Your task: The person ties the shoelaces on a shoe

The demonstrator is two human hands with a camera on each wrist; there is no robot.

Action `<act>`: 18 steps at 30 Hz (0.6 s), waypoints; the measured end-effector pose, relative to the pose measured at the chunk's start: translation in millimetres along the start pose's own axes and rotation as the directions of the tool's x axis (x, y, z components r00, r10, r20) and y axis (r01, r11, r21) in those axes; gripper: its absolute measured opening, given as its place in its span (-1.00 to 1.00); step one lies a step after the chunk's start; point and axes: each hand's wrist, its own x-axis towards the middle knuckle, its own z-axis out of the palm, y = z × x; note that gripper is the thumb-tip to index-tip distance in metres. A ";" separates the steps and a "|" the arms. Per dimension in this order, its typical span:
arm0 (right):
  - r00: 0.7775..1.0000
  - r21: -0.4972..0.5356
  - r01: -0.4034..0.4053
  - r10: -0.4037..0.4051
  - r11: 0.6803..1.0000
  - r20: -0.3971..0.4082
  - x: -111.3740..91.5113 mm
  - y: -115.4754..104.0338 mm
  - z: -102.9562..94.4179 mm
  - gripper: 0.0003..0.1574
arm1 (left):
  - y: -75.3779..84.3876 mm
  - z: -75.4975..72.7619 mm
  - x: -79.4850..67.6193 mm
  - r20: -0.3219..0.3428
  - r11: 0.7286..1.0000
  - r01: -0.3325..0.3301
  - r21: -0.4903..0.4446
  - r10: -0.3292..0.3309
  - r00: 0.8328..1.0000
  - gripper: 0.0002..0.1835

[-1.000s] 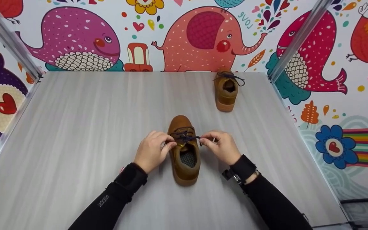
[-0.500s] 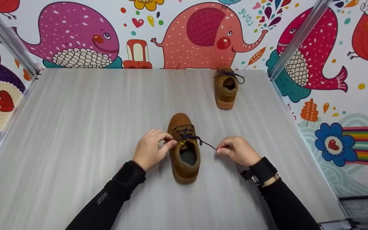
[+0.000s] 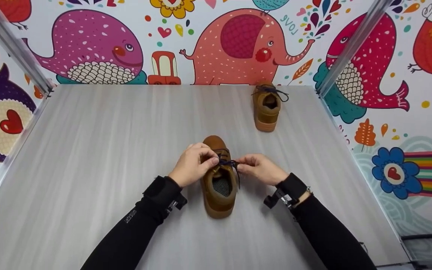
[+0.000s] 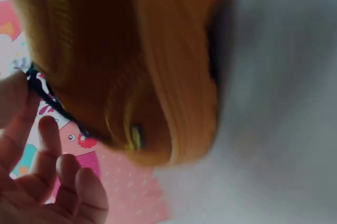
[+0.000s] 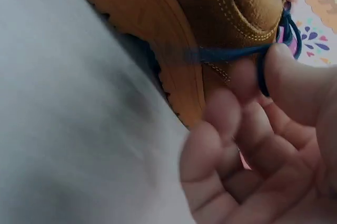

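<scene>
A brown leather shoe stands upright on the table, toe pointing away from me, with dark blue shoelaces across its front. My left hand reaches over the shoe's left side and pinches a shoelace between thumb and forefinger. From the right, my right hand pinches the lace bow close beside the shoe's tongue. In the right wrist view, the thumb presses a blue shoelace against a finger, and a loose end trails past the sole. Both hands' other fingers are loosely curled.
A second brown shoe with dark laces stands at the back right, near the wall. Printed cartoon panels border the grey wood-grain table at the back and sides. Metal posts rise at the rear corners.
My right hand first pulled a lace end out to the right, then came back to the shoe and took hold near the bow. My left hand moved right, over the laces.
</scene>
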 end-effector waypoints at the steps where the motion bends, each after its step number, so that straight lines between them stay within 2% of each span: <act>1: 0.999 -0.016 0.021 -0.022 1.000 -0.042 -0.4 -0.9 1.0 -0.70 | -1.4 -0.1 0.4 0.019 0.999 0.013 -0.048 -0.012 1.000 -0.88; 4: 0.975 -0.125 0.130 -0.150 0.984 -0.165 -1.8 -4.1 4.2 -0.79 | -8.3 -0.5 -0.3 0.055 0.983 0.064 -0.174 -0.055 0.997 -0.88; 6: 0.937 -0.266 0.215 -0.276 0.939 -0.214 -2.6 -5.9 6.9 -0.83 | -13.3 0.2 -2.3 0.048 0.967 0.102 -0.232 -0.093 0.995 -0.88; 8: 0.890 -0.424 0.283 -0.401 0.860 -0.218 -2.9 -5.5 10.2 -0.85 | -18.3 2.0 -5.1 0.027 0.957 0.125 -0.263 -0.122 0.992 -0.88; 11: 0.828 -0.612 0.330 -0.532 0.719 -0.178 -3.6 -0.1 13.9 -0.92 | -23.1 6.1 -10.5 -0.012 0.948 0.142 -0.284 -0.152 0.988 -0.89; 13: 0.805 -0.664 0.341 -0.571 0.666 -0.159 -4.2 5.6 14.9 -0.96 | -26.3 9.8 -14.5 -0.039 0.940 0.155 -0.303 -0.175 0.984 -0.90; 15: 0.792 -0.683 0.349 -0.591 0.642 -0.151 -4.1 11.1 14.6 -0.94 | -28.5 13.6 -17.7 -0.061 0.919 0.185 -0.349 -0.219 0.974 -0.91; 16: 0.795 -0.680 0.344 -0.587 0.647 -0.156 -3.9 13.4 14.4 -0.94 | -29.9 15.6 -18.7 -0.074 0.903 0.199 -0.381 -0.244 0.967 -0.91; 18: 0.819 -0.642 0.316 -0.542 0.699 -0.187 -4.3 15.5 14.6 -0.95 | -32.5 18.1 -20.8 -0.092 0.881 0.217 -0.421 -0.280 0.956 -0.92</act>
